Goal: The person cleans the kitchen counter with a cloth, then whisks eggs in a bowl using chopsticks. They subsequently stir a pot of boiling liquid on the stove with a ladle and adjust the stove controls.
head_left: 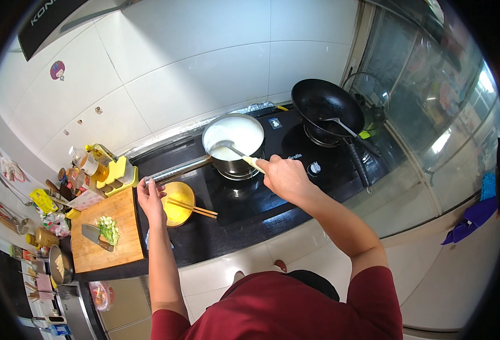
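My left hand point(151, 199) is closed around the end of a long metal handle that belongs to a saucepan point(227, 165). The saucepan sits on the left burner, holding a milky white liquid point(242, 129). In my right hand point(285, 177) is the pale handle of a ladle point(236, 150). Its metal head dips into the liquid near the pan's left side. Just below the saucepan handle stands a bowl of yellow liquid point(174, 212), which looks like beaten egg, with a pair of chopsticks point(200, 211) laid across its rim.
A black wok point(318, 99) with a spatula point(340, 125) rests on the right burner, a glass lid point(376, 102) behind it. At left, a cutting board point(85, 258) carries a cleaver point(94, 234) and chopped green vegetables point(109, 231). Behind stand a seasoning box point(119, 177) and an oil bottle point(94, 166).
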A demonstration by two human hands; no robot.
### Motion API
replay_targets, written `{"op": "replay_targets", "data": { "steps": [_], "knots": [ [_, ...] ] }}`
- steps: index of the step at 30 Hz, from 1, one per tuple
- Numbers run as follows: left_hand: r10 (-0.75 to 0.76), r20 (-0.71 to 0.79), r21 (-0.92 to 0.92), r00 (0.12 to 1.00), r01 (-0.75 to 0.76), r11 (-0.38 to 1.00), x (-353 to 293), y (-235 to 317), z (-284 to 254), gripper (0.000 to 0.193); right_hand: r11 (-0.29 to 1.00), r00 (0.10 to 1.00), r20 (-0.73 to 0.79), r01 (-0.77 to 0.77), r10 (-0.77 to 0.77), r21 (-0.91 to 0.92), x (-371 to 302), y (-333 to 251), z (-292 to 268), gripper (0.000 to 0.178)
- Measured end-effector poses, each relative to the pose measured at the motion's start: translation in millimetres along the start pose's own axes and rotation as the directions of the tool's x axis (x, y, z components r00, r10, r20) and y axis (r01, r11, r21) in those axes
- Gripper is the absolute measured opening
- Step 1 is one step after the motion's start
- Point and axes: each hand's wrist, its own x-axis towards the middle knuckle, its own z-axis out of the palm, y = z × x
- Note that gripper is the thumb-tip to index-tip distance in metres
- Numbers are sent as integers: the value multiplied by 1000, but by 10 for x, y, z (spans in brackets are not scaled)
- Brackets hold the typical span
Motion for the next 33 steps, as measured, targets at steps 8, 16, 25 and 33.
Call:
{"op": "replay_targets", "data": {
  "steps": [8, 16, 25, 33],
  "knots": [
    [-11, 25, -102, 1000, 13, 995, 68, -57, 11, 24, 997, 998, -41, -58, 56, -54, 90, 200, 228, 32],
    [-18, 54, -126, 998, 25, 992, 125, -22, 14, 22, 994, 997, -5, -80, 80, -69, -45, 318, -66, 20],
    [-33, 56, -145, 998, 41, 989, 150, -32, 2, 22, 993, 997, 70, -17, 9, 119, -199, 190, -379, 26],
    [-44, 64, -156, 997, 54, 986, 134, 3, 22, 21, 999, 999, -30, 40, -41, -29, -21, 25, 110, 33]
  ]
}}
